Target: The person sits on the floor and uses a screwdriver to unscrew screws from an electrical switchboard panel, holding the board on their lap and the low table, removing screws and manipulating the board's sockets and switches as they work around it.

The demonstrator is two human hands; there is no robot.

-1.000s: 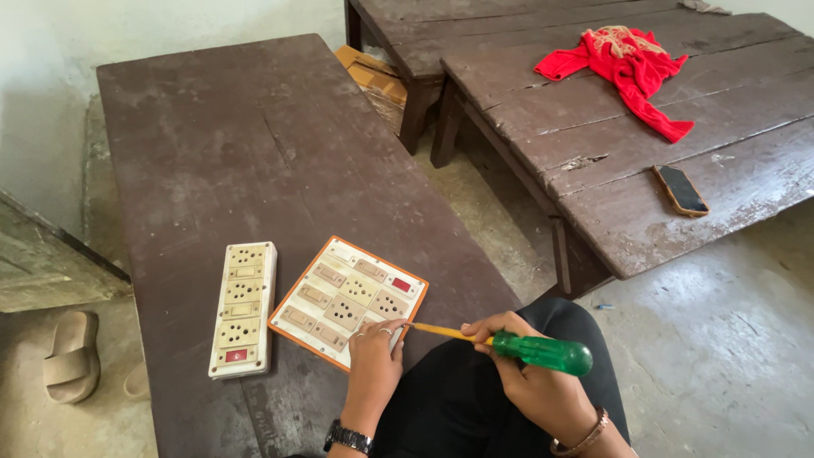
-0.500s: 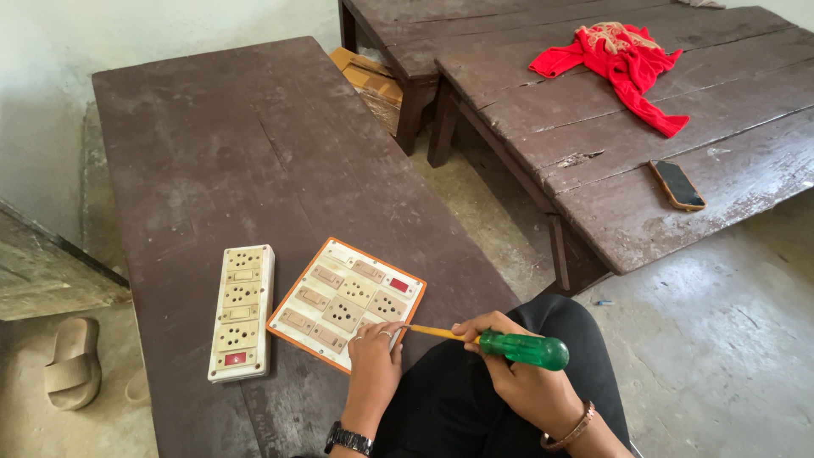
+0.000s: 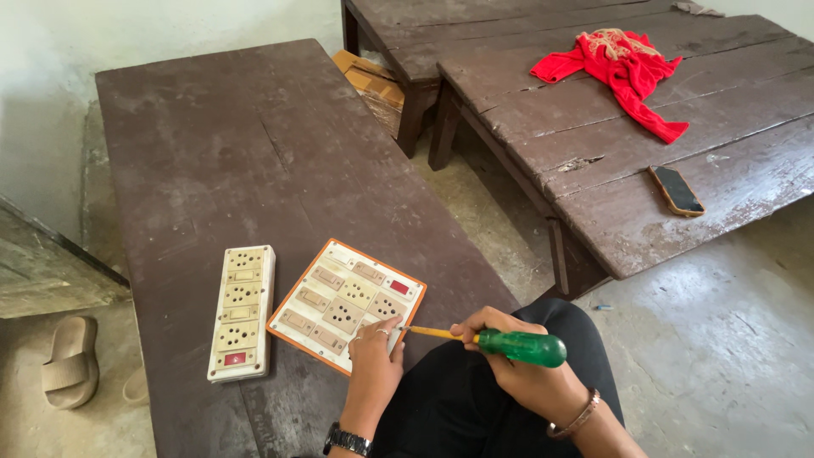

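Orange-rimmed and square, the switchboard [image 3: 346, 304] lies flat near the front edge of the brown bench [image 3: 254, 153], turned cornerwise toward you, with its cream sockets and switches and one small red switch facing up. Your left hand [image 3: 373, 356] rests on its near corner, fingers curled down onto the plate, a ring on one finger and a dark watch [image 3: 346, 441] at the wrist. Your right hand [image 3: 526, 377] is closed around the green handle of the screwdriver [image 3: 492, 342], thumb on top. Its yellow shaft runs level to the left and the tip meets the board's near edge right beside your left fingertips, so your two hands sit close together but do not touch. A thin bangle [image 3: 570, 421] circles your right wrist, and your dark-trousered knees sit just under both hands.

Just left of the switchboard lies a long white strip [image 3: 242, 312] of sockets, with a red switch at its near end, close alongside but apart from it. On the floor to the far left lies a beige sandal [image 3: 70, 360]. Across the gap to your right stands a second wooden table [image 3: 593, 161], well apart, bearing a red cloth [image 3: 623, 68] and a dark phone [image 3: 676, 190]. A cardboard box [image 3: 373, 85] sits between the two tables.
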